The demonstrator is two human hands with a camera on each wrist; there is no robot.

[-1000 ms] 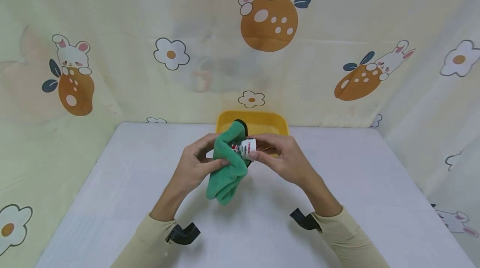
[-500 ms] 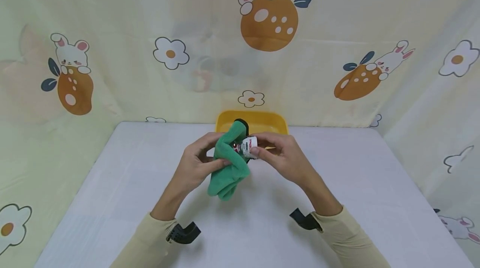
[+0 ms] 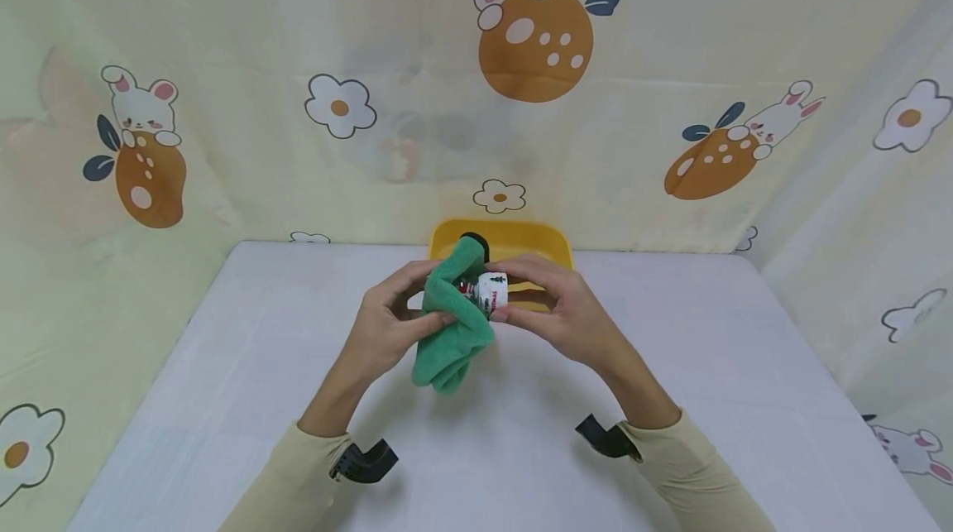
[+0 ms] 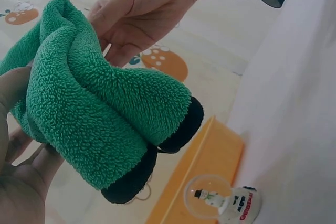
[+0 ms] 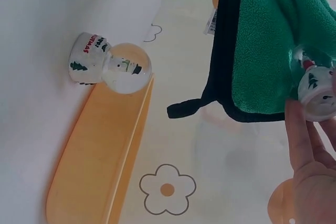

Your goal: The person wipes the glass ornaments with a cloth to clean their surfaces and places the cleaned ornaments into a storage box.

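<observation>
Folded round the glass end of a small snow globe is a green towel (image 3: 450,342) with black edging. My left hand (image 3: 387,313) grips the towel, thumb in front and fingers behind. My right hand (image 3: 558,304) pinches the white printed base of the snow globe (image 3: 493,292), which lies sideways, base to the right. A red and white figure shows inside the glass in the right wrist view, beside the towel (image 5: 262,51); most of the glass is hidden by cloth. Both hands are raised over the table.
A yellow tray (image 3: 547,241) stands at the back of the white table (image 3: 670,309), against a patterned curtain (image 3: 387,35). Near it stands a second snow globe (image 5: 86,59) with a snowman inside, seen in both wrist views and hidden behind the hands in the head view.
The snow globe's base has turned in my right fingers, so a printed tree now shows on top. Towel and globe have shifted slightly left since half a second ago. The left hand keeps its grip.
</observation>
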